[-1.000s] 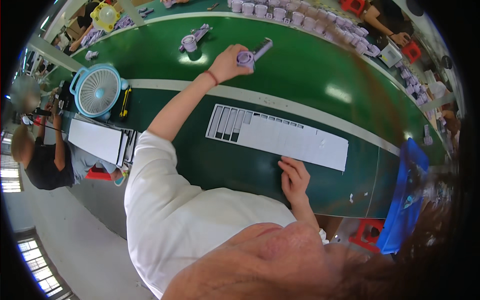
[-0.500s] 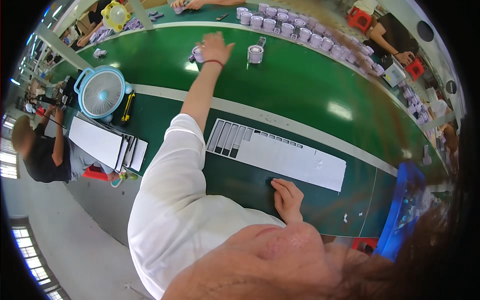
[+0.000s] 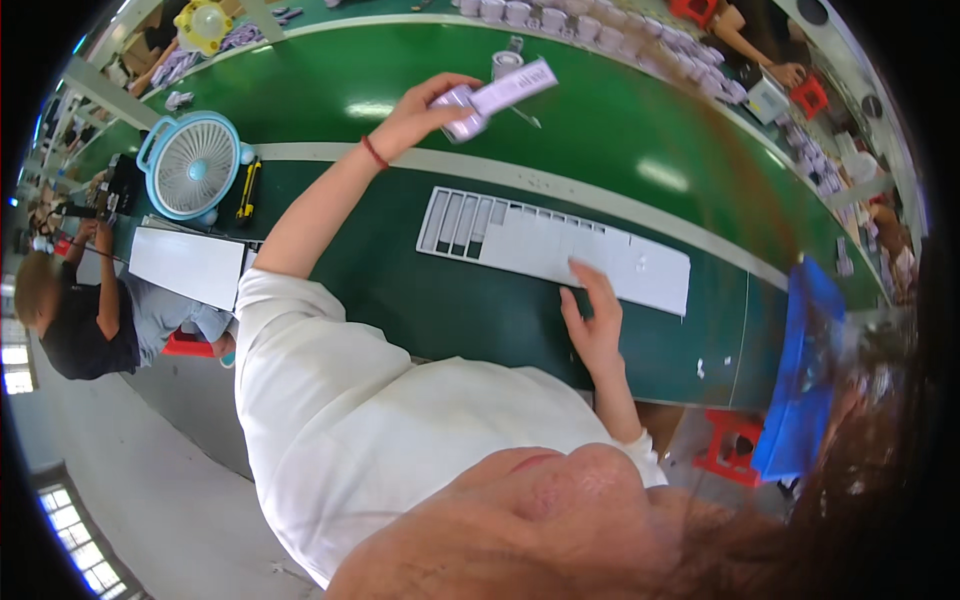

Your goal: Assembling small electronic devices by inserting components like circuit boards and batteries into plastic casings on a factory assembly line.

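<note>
My left hand (image 3: 425, 115), a red band at its wrist, is closed round a lilac handheld device (image 3: 515, 88) with a rounded body and a long flat handle. I hold it tilted above the green conveyor belt, its handle pointing to the far right. Just behind it another device of that kind (image 3: 507, 63) stands on the belt, partly covered. My right hand (image 3: 598, 325) holds nothing, fingers apart, at the near edge of a long white slotted sheet (image 3: 540, 243). Several narrow slots show at the sheet's left end.
A blue fan (image 3: 197, 168) stands at the left, with a yellow cutter (image 3: 248, 190) beside it. White sheets (image 3: 187, 265) are stacked nearby. A blue bin (image 3: 800, 380) is at the right edge. Rows of lilac devices (image 3: 580, 28) line the far side. A co-worker (image 3: 90, 310) sits at the left.
My left hand has taken the lilac device off the belt and brought it nearer, lifted. My right hand has moved to the sheet's edge and its fingers have spread. The view has shifted.
</note>
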A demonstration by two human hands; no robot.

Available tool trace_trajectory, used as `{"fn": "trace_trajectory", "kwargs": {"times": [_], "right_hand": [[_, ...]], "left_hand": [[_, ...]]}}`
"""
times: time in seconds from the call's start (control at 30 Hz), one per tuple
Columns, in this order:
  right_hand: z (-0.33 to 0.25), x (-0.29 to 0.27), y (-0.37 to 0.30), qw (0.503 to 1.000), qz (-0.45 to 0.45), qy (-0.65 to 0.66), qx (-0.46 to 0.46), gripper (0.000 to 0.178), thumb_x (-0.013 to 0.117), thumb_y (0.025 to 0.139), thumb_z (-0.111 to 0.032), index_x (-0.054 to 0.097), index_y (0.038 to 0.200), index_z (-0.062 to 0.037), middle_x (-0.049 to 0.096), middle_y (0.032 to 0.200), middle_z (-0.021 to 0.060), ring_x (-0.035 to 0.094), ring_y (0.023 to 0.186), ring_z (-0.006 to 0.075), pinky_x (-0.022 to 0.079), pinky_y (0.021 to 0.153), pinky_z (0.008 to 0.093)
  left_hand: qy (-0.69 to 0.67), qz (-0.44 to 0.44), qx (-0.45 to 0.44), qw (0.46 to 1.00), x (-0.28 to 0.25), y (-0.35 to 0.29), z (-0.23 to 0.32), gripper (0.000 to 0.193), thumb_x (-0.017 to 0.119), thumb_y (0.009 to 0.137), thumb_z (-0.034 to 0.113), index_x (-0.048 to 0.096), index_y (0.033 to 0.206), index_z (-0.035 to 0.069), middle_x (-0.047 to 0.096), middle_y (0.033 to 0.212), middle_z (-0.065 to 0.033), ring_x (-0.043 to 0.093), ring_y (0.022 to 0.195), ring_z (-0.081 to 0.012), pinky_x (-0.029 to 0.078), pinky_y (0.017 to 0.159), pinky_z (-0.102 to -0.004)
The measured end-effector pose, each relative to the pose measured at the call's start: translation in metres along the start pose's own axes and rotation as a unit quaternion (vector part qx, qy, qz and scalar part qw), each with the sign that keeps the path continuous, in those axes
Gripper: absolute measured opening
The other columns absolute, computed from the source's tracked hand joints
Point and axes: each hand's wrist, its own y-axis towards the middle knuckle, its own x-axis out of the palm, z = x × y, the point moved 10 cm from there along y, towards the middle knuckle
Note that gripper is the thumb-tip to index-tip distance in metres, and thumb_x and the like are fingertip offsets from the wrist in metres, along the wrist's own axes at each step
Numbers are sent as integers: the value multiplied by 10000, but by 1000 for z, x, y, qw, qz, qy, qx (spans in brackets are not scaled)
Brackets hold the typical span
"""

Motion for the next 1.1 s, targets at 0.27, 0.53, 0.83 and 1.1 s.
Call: {"fn": "trace_trajectory", "kwargs": {"times": [0.27, 0.53, 0.83, 1.1], "right_hand": [[0, 16, 39, 997, 6, 54, 53, 519, 818, 903, -136, 618, 1382, -110, 692, 835, 99, 620, 665, 186, 528, 658, 309], [-100, 15, -8, 966, -248, -9, -75, 223, 761, 882, -130, 679, 1085, -92, 715, 936, 85, 709, 736, 310, 557, 659, 401], [-33, 15, 12, 942, -289, 140, 95, 378, 771, 931, -97, 705, 1302, -61, 758, 1098, 122, 729, 932, 209, 578, 823, 303], [41, 52, 23, 855, -316, 269, 310, 297, 716, 993, -109, 739, 1288, -78, 746, 964, 19, 632, 756, 64, 533, 705, 211]], "left_hand": [[30, -349, 97, 932, 174, -129, 101, 972, 851, 798, 139, 337, 1623, 118, 648, 1280, -99, 632, 1186, -285, 487, 1043, -408], [367, -148, 108, 912, 156, -171, 25, 777, 866, 782, 288, 548, 1475, 141, 605, 1121, -105, 644, 1007, -299, 559, 821, -386], [306, -143, 254, 906, 192, -187, 25, 375, 789, 752, 65, 682, 1107, 119, 609, 1298, -57, 585, 1250, -281, 466, 1041, -453], [329, -151, 302, 882, 195, -192, 36, 208, 780, 794, 126, 666, 968, 115, 623, 1312, -28, 588, 1229, -243, 504, 991, -416]]}}
